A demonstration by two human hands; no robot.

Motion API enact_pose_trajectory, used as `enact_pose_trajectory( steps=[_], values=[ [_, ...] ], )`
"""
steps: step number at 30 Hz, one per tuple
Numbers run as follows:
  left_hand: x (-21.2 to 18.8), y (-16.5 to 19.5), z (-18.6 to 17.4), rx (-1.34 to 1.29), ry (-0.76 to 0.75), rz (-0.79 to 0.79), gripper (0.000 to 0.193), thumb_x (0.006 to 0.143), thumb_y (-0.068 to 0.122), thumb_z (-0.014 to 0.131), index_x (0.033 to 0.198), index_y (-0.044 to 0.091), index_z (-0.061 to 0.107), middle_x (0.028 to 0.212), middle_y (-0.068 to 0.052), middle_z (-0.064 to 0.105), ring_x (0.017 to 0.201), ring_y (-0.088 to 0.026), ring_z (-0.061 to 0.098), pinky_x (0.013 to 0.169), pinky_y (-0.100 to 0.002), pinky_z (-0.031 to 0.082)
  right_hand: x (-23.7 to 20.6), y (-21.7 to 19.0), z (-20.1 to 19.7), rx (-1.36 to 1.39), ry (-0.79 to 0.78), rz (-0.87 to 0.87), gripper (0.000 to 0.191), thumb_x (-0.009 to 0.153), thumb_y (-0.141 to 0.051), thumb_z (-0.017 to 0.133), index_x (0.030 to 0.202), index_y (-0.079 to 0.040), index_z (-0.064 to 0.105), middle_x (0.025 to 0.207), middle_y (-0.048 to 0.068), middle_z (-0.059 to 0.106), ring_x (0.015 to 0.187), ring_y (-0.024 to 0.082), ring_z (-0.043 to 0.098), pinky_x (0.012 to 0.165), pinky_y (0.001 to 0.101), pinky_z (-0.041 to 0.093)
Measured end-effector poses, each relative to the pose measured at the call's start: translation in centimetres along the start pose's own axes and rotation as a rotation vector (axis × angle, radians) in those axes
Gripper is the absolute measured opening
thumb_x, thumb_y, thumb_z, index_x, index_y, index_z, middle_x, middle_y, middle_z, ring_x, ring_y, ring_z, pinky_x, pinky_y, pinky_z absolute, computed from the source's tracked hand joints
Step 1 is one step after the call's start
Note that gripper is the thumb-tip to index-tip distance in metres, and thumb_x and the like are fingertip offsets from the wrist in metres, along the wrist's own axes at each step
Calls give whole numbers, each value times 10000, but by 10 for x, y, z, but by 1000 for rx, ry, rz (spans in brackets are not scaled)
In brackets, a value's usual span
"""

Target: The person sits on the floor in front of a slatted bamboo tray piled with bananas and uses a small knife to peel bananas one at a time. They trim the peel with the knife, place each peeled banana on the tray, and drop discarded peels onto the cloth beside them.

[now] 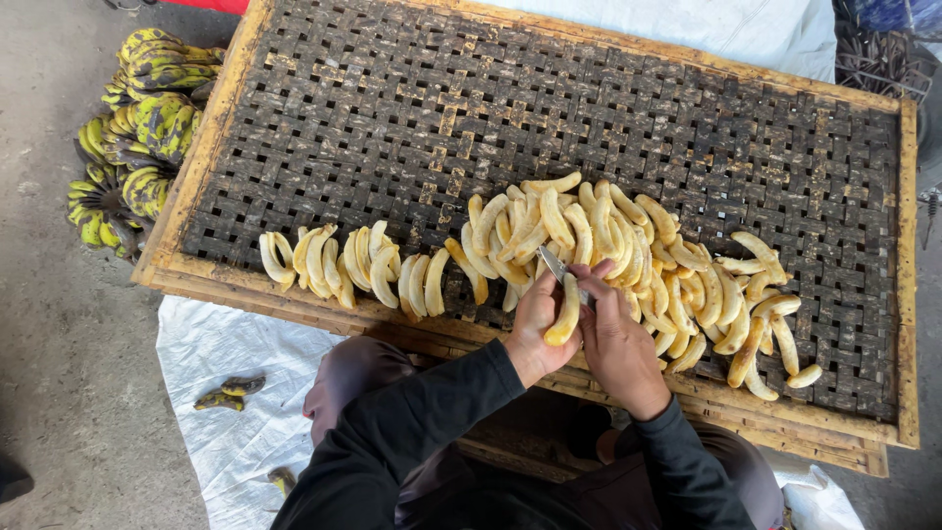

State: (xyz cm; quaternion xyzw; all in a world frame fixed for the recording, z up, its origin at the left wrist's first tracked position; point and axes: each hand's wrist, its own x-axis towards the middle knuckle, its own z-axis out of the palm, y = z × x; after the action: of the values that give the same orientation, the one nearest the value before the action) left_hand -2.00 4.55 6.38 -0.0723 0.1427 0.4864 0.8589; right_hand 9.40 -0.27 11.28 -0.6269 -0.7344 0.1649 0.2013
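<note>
Woven tray (392,108) bears peeled fruit; left hand (535,324) fingers pinch a soft, slippery banana (566,312) mid-length, right hand (616,339) gripping a knife (552,263).

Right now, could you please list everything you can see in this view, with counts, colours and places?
woven tray: one, dark slats in a pale wooden frame, centre
peeled bananas: many, pale yellow, heaped on the tray's near right, a row lying to the left
unpeeled bananas: several bunches, yellow with black blotches, floor at upper left
white sheet: one, under the tray's near edge
peels: a few, dark yellow, on the sheet
knife: one, metal blade
left hand: holds one peeled banana
right hand: grip on the knife
</note>
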Motion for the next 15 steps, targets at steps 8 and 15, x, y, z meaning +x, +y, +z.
enact_pose_trajectory(
  steps=[8,15],
  values=[
    [-9,-1,-7,21,6,-43,386,1088,425,402,1185,103,590,1306,-141,667,1213,-263,637,1142,-429,448,-9,-10,-7,-508,235,-159,742,850,-55,651,1548,-243,488,1048,150,572,780,300,685,643,421,570],
    [0,4,-27,188,107,-22,220,1078,350,564,1109,132,577,866,-18,624,668,-128,600,499,-254,519,0,11,-31,-74,113,154,511,1043,-82,531,1537,-162,431,1178,190,581,799,317,666,659,434,562]
  ],
)
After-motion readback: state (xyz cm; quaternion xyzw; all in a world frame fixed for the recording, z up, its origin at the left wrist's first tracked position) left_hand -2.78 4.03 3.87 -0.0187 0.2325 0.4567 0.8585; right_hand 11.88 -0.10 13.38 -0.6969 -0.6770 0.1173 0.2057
